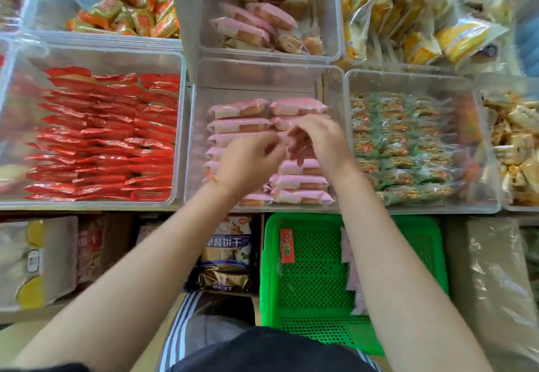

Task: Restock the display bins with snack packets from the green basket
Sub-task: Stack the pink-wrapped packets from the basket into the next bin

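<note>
At the left, a clear bin (96,135) is filled edge to edge with red packets (108,138). Just beside it, the middle bin (264,79) holds pink snack packets (297,107) in 2 columns; open room is seen only along its far wall. Both hands are placed over these columns. The left hand (248,164) is curled, its grip narrow; what it holds cannot be told. The right hand (323,141) has its grip closed on a pink packet between the columns. To the right, a bin of green packets (402,144) is packed. Below, the green basket (309,284) holds 1 red packet (287,245) and pink packets (351,269) under the right forearm; most of its mesh floor is bare.
</note>
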Demonstrator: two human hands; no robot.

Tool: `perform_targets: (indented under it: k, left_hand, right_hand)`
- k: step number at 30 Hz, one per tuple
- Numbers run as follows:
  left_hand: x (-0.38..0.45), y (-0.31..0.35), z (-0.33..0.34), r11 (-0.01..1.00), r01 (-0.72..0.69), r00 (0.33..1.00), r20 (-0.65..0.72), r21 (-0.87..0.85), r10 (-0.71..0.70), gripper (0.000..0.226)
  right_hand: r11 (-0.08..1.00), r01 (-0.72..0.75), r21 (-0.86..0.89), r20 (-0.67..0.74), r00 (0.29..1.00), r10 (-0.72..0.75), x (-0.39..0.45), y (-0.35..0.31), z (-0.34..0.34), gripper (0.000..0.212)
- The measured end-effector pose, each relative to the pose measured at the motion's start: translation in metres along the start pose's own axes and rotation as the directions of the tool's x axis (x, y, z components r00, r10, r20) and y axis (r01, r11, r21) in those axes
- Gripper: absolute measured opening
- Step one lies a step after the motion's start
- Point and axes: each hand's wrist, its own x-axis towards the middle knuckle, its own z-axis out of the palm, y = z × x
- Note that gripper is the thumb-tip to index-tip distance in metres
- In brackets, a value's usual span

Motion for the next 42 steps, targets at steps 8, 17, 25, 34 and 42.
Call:
perform_targets:
  k: [8,17,25,34,42]
  left_hand:
    - [-0.079,0.028,0.061,0.962,0.228,0.903,0.403,-0.151,-0.150,0.029]
    - [-0.097,0.040,0.191,0.932,0.360,0.770,0.554,0.033,-0.317,0.027]
    - [-0.118,0.045,0.260,0.858,0.507,0.655,0.612,0.077,-0.442,0.020]
    - [-0.126,0.049,0.279,0.831,0.540,0.633,0.587,0.132,-0.505,0.018]
    - [-0.121,0.058,0.281,0.695,0.681,0.609,0.705,-0.230,-0.364,0.061]
  right_hand:
    - [0.936,-0.316,0.155,0.370,0.897,0.241,-0.100,0.077,-0.073,0.031]
    - [0.710,-0.546,-0.445,-0.457,0.820,0.344,-0.133,0.232,-0.148,0.032]
    - [0.353,-0.673,-0.650,-0.479,0.723,0.498,-0.166,0.285,-0.194,0.103]
    - [0.724,-0.464,-0.510,-0.316,0.884,0.345,-0.166,0.273,-0.213,0.032]
    - [0.953,-0.260,-0.155,-0.098,0.964,0.247,-0.165,0.241,-0.201,0.019]
